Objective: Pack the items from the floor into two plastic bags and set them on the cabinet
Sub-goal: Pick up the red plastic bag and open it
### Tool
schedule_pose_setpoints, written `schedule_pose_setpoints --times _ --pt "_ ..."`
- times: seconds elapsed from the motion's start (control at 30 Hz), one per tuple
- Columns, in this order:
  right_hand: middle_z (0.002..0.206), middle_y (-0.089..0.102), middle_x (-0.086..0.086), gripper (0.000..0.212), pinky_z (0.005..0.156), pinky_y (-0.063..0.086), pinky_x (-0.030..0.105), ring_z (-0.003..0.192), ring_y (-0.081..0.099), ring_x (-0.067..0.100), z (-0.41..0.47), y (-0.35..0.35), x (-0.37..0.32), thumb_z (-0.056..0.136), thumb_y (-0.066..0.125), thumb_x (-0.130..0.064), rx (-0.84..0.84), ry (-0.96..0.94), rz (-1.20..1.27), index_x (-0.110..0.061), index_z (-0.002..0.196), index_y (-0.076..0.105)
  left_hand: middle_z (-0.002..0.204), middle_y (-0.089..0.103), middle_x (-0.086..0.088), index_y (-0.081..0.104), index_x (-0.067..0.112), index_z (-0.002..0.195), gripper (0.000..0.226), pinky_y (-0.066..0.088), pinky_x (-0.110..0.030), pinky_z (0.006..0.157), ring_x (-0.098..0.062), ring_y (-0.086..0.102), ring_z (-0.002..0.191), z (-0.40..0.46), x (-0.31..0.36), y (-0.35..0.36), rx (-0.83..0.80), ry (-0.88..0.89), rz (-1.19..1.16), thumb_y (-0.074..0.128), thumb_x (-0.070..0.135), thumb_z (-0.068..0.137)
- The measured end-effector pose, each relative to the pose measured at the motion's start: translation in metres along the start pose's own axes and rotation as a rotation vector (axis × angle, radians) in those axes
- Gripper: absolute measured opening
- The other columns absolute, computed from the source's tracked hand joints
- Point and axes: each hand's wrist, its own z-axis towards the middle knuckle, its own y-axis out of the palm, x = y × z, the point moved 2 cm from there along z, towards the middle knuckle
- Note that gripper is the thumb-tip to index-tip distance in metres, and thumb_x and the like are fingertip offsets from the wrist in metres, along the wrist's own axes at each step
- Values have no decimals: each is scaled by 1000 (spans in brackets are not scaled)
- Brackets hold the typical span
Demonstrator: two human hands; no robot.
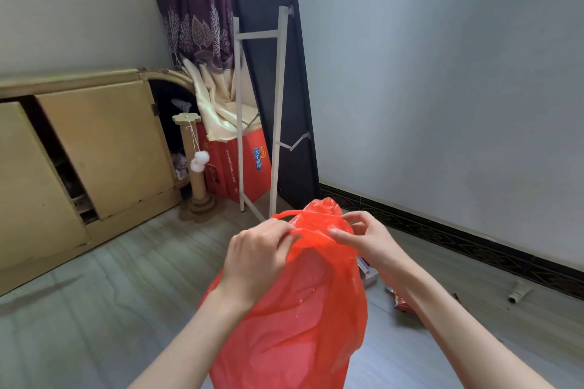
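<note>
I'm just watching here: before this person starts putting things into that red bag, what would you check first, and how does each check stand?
1. Both hands on the bag: ok. The left hand and right hand pinch the top of the red plastic bag.
2. Bag mouth open: not ok; the plastic is bunched between the fingers.
3. Bag empty or filled: cannot tell.
4. Items within reach: ok. A red snack packet and a box lie on the floor beside the right forearm.
5. Cabinet top free: cannot tell; only the front edge of the cabinet shows.
</note>
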Motion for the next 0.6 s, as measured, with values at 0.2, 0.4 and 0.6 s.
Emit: schedule_pose_setpoints --times 0.2,0.4,0.6 --pt "112 46 2 59 90 43 35 105 48 18 -25 17 -7 68 67 -54 186 -27 -287 -25 115 46 75 72 0 64 28 87 7 50 -37 70 -26 66 81 2 -10 -6 180 -367 -70 61 34 85" --pt "91 56 3 10 72 35 28 90 55 22 -31 32 -3 82 56 -16 270 -124 -437 -17 89 49 71 67 5 61 23 77 11 49 -36 74 -20 64 78 5 -15 -13 300 -460 -261 60 29 85" --pt "74 69 0 26 66 39 24 80 62 20 -14 -9 0 86 48 -4 211 -91 -483 -20 79 68 63 63 9 62 22 73 12 50 -35 69 -16 63 66 5 -38 -25 167 -389 -295 63 22 85"
